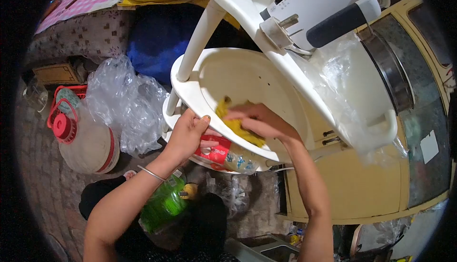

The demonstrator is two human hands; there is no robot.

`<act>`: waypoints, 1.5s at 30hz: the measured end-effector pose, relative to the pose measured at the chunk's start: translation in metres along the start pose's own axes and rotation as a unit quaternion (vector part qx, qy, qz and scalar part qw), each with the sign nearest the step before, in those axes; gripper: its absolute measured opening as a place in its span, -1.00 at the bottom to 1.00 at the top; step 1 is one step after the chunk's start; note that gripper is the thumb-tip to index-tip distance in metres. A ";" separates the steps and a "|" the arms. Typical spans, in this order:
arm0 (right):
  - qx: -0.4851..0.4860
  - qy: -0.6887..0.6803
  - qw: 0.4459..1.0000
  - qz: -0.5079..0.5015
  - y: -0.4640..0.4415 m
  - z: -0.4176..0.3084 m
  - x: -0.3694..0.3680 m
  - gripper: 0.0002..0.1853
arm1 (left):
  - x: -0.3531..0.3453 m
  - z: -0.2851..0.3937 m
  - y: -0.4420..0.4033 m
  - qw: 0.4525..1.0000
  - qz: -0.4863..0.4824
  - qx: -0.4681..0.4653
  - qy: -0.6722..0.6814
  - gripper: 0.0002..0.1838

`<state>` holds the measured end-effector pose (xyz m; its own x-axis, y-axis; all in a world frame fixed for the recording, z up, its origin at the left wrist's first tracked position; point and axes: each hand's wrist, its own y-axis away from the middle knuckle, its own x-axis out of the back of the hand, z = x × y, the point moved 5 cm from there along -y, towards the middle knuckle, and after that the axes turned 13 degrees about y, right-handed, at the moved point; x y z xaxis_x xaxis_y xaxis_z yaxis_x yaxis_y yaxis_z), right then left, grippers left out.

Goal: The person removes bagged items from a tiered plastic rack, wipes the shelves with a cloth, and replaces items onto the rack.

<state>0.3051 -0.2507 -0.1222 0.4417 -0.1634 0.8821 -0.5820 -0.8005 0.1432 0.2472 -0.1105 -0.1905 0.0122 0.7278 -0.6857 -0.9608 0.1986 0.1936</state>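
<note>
A white plastic tiered rack (209, 101) stands before me, with an oval middle tier that has a raised rim and a few dark specks on its bottom. My left hand (184, 136) grips the near rim of that tier, thumb on top and fingers underneath. Inside the tier, my right hand (259, 119) presses on a crumpled yellow cloth (245, 133), fingers bent over it. Just below my left hand, a red packet (216, 152) lies on the lower tier beside a clear patterned bag (243, 163).
A white appliance (319, 9) with a black handle and a plug (278, 31) sit on the top tier, beside clear plastic film (340, 71). At left are a large jug with a red cap (64, 126) and plastic bags (128, 100). A yellow cabinet (352, 186) stands right.
</note>
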 end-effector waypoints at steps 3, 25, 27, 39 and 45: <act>-0.086 -0.009 0.995 -0.053 0.047 0.014 0.004 -0.64 | -0.002 0.002 0.000 1.000 0.004 -0.004 -0.013 -0.76; -0.177 0.258 0.917 0.249 -0.021 -0.083 -0.031 -0.67 | 0.040 0.048 0.003 0.991 0.123 -0.052 0.015 -0.69; -0.226 0.214 0.919 0.244 0.022 -0.067 -0.033 -0.68 | 0.044 0.046 -0.001 0.992 0.112 -0.053 0.013 -0.73; -0.463 0.347 0.783 0.230 0.163 -0.010 -0.028 -0.66 | 0.045 0.044 -0.007 0.989 0.128 -0.071 -0.032 -0.86; -0.285 0.378 0.817 0.330 0.073 -0.069 -0.064 -0.52 | 0.044 0.041 -0.010 0.990 0.110 -0.086 -0.030 -0.85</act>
<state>0.1877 -0.2588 -0.1369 -0.5189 0.1237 0.8458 -0.8413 -0.2491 -0.4797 0.2692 -0.0535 -0.1935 -0.1904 0.7801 -0.5960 -0.9750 -0.0795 0.2074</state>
